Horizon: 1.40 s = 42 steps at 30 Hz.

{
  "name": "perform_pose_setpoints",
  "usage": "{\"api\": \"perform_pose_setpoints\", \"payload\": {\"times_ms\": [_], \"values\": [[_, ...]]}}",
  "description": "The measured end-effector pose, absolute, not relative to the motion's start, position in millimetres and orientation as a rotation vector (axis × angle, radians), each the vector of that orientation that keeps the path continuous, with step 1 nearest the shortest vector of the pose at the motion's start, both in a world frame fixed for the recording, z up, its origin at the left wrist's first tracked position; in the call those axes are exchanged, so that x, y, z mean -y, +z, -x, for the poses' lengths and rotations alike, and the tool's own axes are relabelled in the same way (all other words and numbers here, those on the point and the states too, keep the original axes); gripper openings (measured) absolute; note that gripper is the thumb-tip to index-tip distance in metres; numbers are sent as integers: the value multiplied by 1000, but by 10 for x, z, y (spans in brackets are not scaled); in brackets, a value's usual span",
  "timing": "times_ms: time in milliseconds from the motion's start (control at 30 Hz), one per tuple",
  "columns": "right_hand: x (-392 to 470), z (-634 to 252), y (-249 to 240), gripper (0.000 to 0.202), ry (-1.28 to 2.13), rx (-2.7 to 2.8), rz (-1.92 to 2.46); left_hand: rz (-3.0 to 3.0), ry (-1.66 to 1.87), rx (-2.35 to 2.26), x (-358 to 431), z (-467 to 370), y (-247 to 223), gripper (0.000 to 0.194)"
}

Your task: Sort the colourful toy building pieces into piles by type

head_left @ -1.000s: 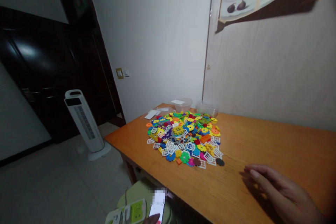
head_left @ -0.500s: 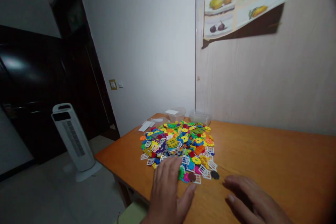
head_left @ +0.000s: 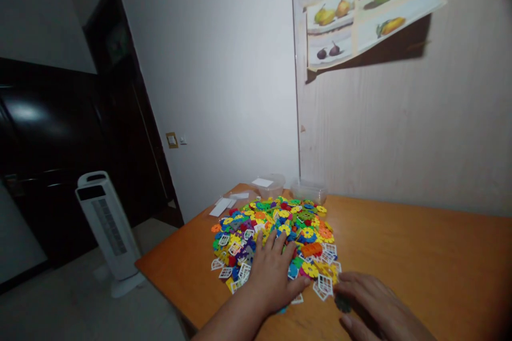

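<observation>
Many colourful pieces (head_left: 294, 225) near left edge of surface (head_left: 400, 234); left hand (head_left: 273, 273) over them, fingers spread; right hand (head_left: 374, 299) at dark disc (head_left: 343, 304), thumb apart.

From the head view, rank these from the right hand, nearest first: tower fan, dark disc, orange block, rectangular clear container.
1. Dark disc: at the right hand's fingertips.
2. Orange block: right side of the pile.
3. Rectangular clear container: behind the pile.
4. Tower fan: far left.
</observation>
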State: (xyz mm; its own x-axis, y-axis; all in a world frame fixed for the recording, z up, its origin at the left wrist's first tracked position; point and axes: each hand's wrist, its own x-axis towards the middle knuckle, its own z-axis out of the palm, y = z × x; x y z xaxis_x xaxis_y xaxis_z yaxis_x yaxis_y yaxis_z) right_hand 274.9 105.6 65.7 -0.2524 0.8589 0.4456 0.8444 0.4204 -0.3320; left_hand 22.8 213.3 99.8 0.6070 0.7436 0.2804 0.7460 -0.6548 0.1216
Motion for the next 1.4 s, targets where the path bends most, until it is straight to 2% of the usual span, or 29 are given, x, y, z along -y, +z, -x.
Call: {"api": "perform_pose_setpoints", "payload": {"times_ms": [400,600,900,1133,1400], "values": [[-1585,-2841,469,59,115,2022,1571,2521,-526,1581,-2502,-146,1140,48],[-1790,-2654,448,61,298,2020,1539,2420,-581,1668,-2736,-169,1291,35],[-2191,-2669,726,46,196,1900,1408,2384,-1057,1840,-3214,-421,1540,36],[-2884,-2887,904,45,118,1900,1513,2371,-978,1809,-3153,-397,1296,34],[-3756,-2608,1165,55,124,2089,1666,2342,-982,1796,-3160,-262,1373,37]]}}
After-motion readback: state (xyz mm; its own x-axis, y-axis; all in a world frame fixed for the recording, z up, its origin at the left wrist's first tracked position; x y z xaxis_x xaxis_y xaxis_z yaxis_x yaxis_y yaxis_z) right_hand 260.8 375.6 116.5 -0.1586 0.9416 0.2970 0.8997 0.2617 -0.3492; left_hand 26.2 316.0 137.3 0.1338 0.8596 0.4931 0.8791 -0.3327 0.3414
